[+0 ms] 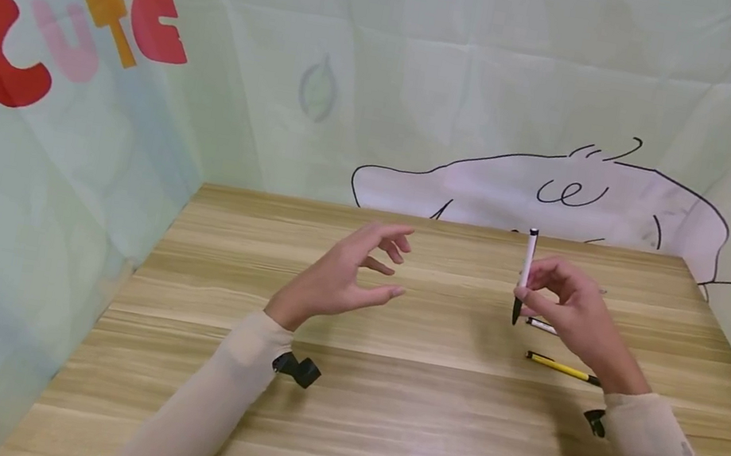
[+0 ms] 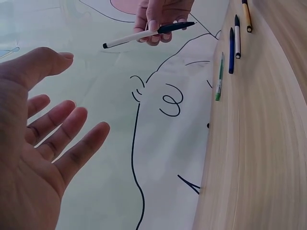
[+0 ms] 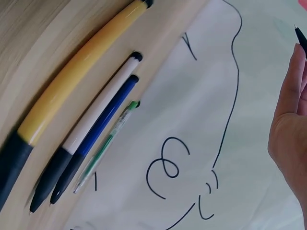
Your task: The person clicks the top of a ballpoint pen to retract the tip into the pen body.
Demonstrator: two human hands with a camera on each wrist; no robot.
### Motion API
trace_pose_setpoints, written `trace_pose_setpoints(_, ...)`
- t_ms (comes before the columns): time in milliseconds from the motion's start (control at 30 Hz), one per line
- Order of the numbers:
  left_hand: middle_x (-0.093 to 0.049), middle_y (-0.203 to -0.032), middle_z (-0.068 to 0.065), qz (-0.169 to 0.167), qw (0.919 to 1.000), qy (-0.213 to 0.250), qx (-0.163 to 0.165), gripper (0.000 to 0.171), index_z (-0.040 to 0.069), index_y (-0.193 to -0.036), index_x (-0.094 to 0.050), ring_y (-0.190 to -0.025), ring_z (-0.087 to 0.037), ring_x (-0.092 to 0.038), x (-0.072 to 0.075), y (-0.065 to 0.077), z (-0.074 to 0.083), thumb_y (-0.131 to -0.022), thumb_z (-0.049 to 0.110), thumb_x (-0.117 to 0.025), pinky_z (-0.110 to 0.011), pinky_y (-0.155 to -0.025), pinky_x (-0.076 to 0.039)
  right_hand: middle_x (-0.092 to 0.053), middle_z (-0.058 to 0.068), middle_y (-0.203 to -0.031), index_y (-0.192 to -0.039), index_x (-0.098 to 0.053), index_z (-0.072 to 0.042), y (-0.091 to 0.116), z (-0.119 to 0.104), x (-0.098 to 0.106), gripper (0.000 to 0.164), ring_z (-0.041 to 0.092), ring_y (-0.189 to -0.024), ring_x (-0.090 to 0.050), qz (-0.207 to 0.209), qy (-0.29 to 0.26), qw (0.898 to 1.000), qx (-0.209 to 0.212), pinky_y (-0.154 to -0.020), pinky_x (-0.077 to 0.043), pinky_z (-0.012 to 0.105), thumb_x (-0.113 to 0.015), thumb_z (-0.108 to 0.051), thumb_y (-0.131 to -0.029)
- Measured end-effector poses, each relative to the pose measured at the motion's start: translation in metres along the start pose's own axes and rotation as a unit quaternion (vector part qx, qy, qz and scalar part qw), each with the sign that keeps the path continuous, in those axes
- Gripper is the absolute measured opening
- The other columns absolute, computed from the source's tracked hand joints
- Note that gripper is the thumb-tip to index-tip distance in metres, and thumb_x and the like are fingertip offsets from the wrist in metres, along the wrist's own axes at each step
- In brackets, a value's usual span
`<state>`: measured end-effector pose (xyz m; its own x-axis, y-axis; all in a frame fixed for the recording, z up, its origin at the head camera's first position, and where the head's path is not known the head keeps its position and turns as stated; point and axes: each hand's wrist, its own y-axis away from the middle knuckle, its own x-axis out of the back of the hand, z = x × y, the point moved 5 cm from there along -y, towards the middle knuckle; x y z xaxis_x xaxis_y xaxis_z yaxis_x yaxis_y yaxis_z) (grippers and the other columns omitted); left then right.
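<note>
Between thumb and fingers my right hand (image 1: 571, 303) pinches a white pen with a black grip (image 1: 528, 259), held upright above the table with its tip down. To the left, my left hand (image 1: 346, 273) hovers over the table, fingers spread and slightly bent, holding nothing. Beneath the right hand lie a yellow pen (image 1: 563, 367) and a second white pen (image 1: 541, 325). The right wrist view also shows a blue pen (image 3: 110, 115) and a clear pen with green parts (image 3: 106, 146) beside them, roughly parallel. There the held pen is mostly out of frame.
The wood-grain table (image 1: 376, 423) meets a pale printed cloth backdrop (image 1: 361, 82) at its far edge and on both sides. A small black camera (image 1: 298, 369) is strapped at the left wrist, and another (image 1: 595, 421) at the right.
</note>
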<state>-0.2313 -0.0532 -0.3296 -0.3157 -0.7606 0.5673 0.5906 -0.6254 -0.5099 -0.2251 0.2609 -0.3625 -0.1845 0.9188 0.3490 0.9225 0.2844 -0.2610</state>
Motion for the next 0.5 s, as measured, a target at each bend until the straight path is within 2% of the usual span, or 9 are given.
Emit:
trace_pose_setpoints(233, -0.055, -0.129, -0.006, -0.005, 1.0000, 0.001, -0.002, 0.076, 0.012, -0.153, -0.039, -0.112, -0.021, -0.059, -0.005, -0.009, 0.003, -0.088, 0.008, -0.079, -0.027, -0.090, -0.060, -0.062, 0.007, -0.104, -0.114, -0.059, -0.002, 0.001, -0.009, -0.013, 0.021, 0.018, -0.094, -0.066, -0.012, 0.004, 1.000, 0.008, -0.072, -0.065, 0.036, -0.070, -0.004, -0.095)
trace_pose_setpoints(400, -0.054, -0.128, -0.006, -0.011, 0.9997, 0.019, -0.013, 0.077, 0.014, -0.154, -0.038, -0.111, -0.027, -0.059, -0.009, -0.015, 0.007, -0.088, 0.007, -0.078, -0.029, -0.090, -0.060, -0.061, 0.009, -0.105, -0.113, -0.060, -0.003, 0.001, -0.015, -0.025, 0.021, 0.019, -0.094, -0.066, -0.022, -0.003, 1.000, 0.013, -0.074, -0.065, 0.040, -0.070, -0.004, -0.095)
trace_pose_setpoints(500, -0.053, -0.127, -0.005, -0.014, 0.9995, 0.023, -0.016, 0.078, 0.015, -0.154, -0.037, -0.111, -0.024, -0.058, -0.012, -0.018, 0.008, -0.088, 0.008, -0.078, -0.030, -0.090, -0.060, -0.061, 0.009, -0.104, -0.112, -0.061, -0.003, 0.000, -0.018, -0.030, 0.021, 0.020, -0.093, -0.066, -0.028, -0.014, 0.999, 0.019, -0.074, -0.064, 0.043, -0.071, -0.004, -0.094)
